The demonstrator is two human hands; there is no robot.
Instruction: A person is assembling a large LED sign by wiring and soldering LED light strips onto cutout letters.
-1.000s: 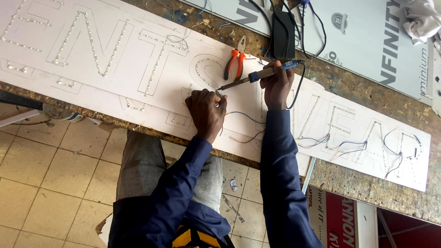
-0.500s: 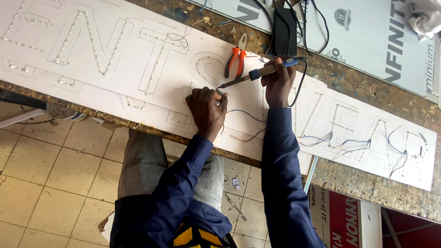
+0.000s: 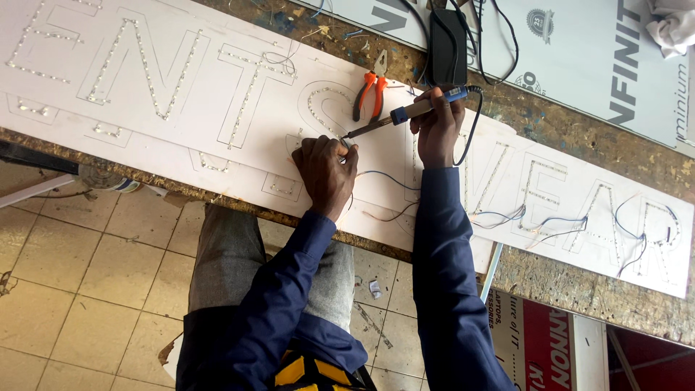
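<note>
A long white sign board (image 3: pixel 181 137) with letter outlines filled by small LED strips lies across the workbench. My right hand (image 3: pixel 436 127) grips a blue-handled soldering iron (image 3: pixel 405 112), its tip pointing down-left onto the board. My left hand (image 3: pixel 326 174) is closed, pinching thin wire or solder right at the iron's tip, next to the curved letter. Blue and red wires (image 3: pixel 384 195) trail from that spot along the board.
Orange-handled pliers (image 3: pixel 369 94) lie on the board just beyond the hands. A black power adapter (image 3: pixel 447 36) with cables sits behind them. A printed panel (image 3: pixel 579 65) leans at the back right. Tiled floor (image 3: pixel 87 289) lies below the bench edge.
Both hands have stayed at the same spot on the board, with only a slight shift of the camera view. The iron tip remains by my left fingers.
</note>
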